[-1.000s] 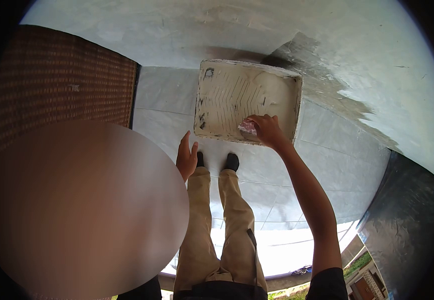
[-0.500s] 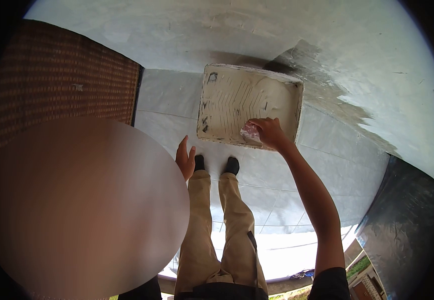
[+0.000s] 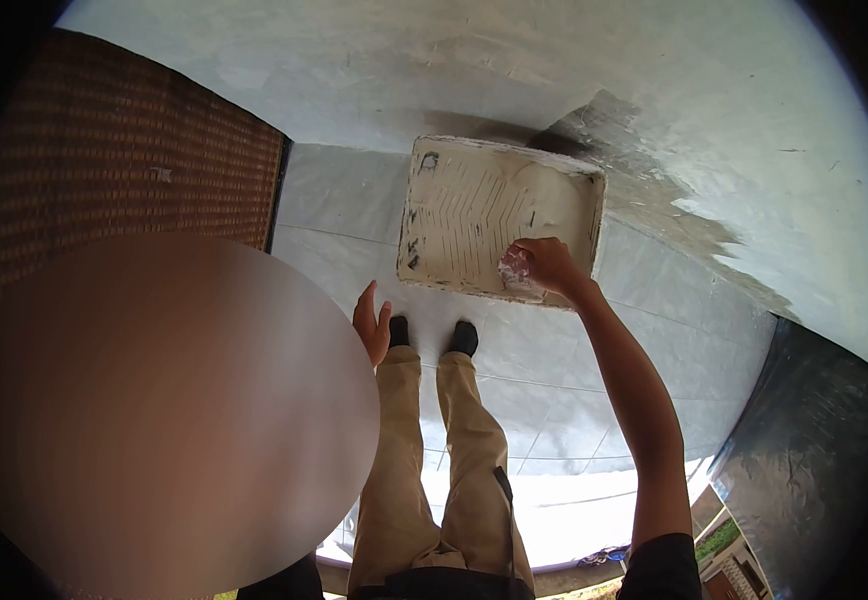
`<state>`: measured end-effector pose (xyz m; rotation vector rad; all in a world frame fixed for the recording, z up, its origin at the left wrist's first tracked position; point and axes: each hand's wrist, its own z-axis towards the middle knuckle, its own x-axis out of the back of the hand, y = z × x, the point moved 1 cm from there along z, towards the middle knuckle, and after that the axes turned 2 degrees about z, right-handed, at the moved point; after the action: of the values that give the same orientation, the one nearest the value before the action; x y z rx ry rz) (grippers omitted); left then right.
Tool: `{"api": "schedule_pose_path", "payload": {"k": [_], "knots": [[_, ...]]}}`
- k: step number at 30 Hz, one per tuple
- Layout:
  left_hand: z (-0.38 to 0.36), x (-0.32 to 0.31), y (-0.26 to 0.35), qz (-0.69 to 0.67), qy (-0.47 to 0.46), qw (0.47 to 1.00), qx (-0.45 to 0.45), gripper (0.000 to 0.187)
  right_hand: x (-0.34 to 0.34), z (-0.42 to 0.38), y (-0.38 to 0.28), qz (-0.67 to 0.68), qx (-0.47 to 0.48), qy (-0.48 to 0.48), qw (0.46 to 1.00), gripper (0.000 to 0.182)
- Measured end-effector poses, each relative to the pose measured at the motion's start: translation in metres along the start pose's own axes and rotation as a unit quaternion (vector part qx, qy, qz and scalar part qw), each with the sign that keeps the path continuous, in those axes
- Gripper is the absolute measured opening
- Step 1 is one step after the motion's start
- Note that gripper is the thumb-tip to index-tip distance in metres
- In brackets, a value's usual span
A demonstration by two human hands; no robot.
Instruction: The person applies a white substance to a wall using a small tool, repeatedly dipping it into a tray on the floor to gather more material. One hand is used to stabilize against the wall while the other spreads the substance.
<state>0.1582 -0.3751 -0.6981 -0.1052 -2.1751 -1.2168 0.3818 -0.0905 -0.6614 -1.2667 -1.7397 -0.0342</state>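
In the head view, my right hand is closed on a small pink thing smeared with white paint; its exact kind does not show. That hand is over the near right part of a paint tray. Cream-white paint coats the tray's ribbed slope, and a smoother pool of paint lies at its right end. My left hand hangs to the left of my feet, fingers stretched and apart, holding nothing. A large blurred oval covers the area beside it and hides part of that arm.
The tray rests on grey floor tiles against a pale wall with a darker grey patch. A brown woven panel stands at left, and a dark glossy sheet at right. My dark-shod feet are close to the tray.
My right hand has shifted slightly to the right over the tray, with the pink paint-smeared thing still in it. My left hand stays nearly where it was, open.
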Motion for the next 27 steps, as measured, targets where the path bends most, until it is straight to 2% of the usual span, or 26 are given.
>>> {"api": "schedule_pose_path", "payload": {"k": [2,6,9,12,14,15,17,19,21,22,23,26,27], "knots": [[-0.001,0.002,-0.002,0.002,0.001,1.0,0.0,0.052,-0.001,0.003,0.008,-0.02,-0.044,-0.016,0.999,0.026],[-0.004,0.006,-0.004,0.006,0.005,1.0,-0.006,0.052,0.016,-0.003,0.015,-0.011,-0.021,-0.035,0.999,0.025],[-0.007,0.011,-0.001,0.007,0.008,1.0,-0.008,0.052,0.037,-0.013,0.016,-0.007,-0.036,-0.053,0.998,0.024],[-0.006,0.021,0.009,0.005,0.012,1.0,-0.015,0.052,0.065,-0.029,0.007,0.059,-0.081,-0.077,0.992,0.025],[-0.005,0.032,0.022,0.008,0.01,1.0,-0.016,0.053,0.08,-0.04,0.005,0.199,-0.154,-0.133,0.959,0.028],[-0.004,0.039,0.031,0.008,0.017,1.0,-0.025,0.053,0.091,-0.047,-0.003,0.197,-0.148,-0.123,0.961,0.028],[-0.001,0.056,0.052,0.01,0.021,0.998,-0.051,0.049,0.114,-0.067,-0.021,0.312,-0.159,-0.13,0.928,0.03],[0.008,0.079,0.076,0.01,0.035,0.997,-0.069,0.05,0.137,-0.082,-0.033,0.347,-0.13,-0.112,0.922,0.032],[0.019,0.109,0.105,0.01,0.039,0.994,-0.1,0.05,0.166,-0.1,-0.058,0.477,-0.115,-0.082,0.867,0.033],[0.027,0.126,0.12,0.015,0.049,0.992,-0.118,0.051,0.18,-0.106,-0.067,0.515,-0.062,-0.083,0.851,0.035],[0.035,0.144,0.137,0.017,0.06,0.989,-0.135,0.051,0.194,-0.112,-0.076,0.512,-0.047,-0.07,0.855,0.035],[0.054,0.201,0.197,0.011,0.099,0.975,-0.197,0.051,0.247,-0.14,-0.118,0.617,0.061,-0.025,0.785,0.043],[0.058,0.221,0.218,0.006,0.114,0.969,-0.219,0.051,0.264,-0.149,-0.132,0.61,0.079,-0.011,0.788,0.043]]}}
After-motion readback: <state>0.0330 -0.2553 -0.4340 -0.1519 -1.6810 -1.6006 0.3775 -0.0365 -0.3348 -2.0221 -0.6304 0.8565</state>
